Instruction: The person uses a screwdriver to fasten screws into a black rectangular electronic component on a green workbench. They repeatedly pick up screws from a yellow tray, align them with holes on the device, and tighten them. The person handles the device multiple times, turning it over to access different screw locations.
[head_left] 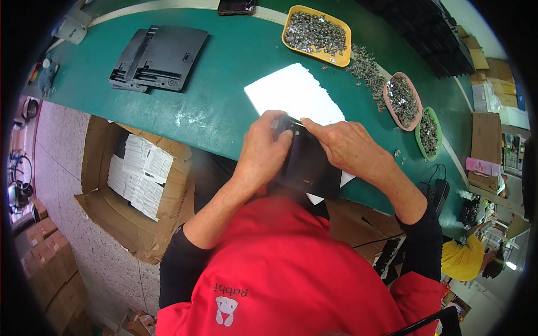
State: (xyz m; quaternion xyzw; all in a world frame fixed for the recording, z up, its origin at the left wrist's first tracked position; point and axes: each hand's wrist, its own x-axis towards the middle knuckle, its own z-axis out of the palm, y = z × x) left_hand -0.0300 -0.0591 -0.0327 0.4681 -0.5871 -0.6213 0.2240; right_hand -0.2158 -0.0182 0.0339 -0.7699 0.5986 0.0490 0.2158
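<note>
A black plastic panel [314, 168] is held tilted close to my body, over the front edge of the green table [218, 120]. My left hand [263, 147] grips its upper left side, with the thumb lying on the face. At the top edge, my right hand [350, 147] presses its index finger while the other fingers curl in. Whether a small part sits under that fingertip cannot be seen. White paper sheets [288, 92] lie just beyond the panel, partly hidden by it. Farther left, a few similar black panels [174, 53] are stacked.
Small metal clips fill a yellow tray [336, 60], a pink basket [404, 127] and a green basket [420, 141]; a loose pile [367, 73] lies between. A cardboard box [98, 168] with printed papers stands below left. A person in yellow [465, 260] is at right.
</note>
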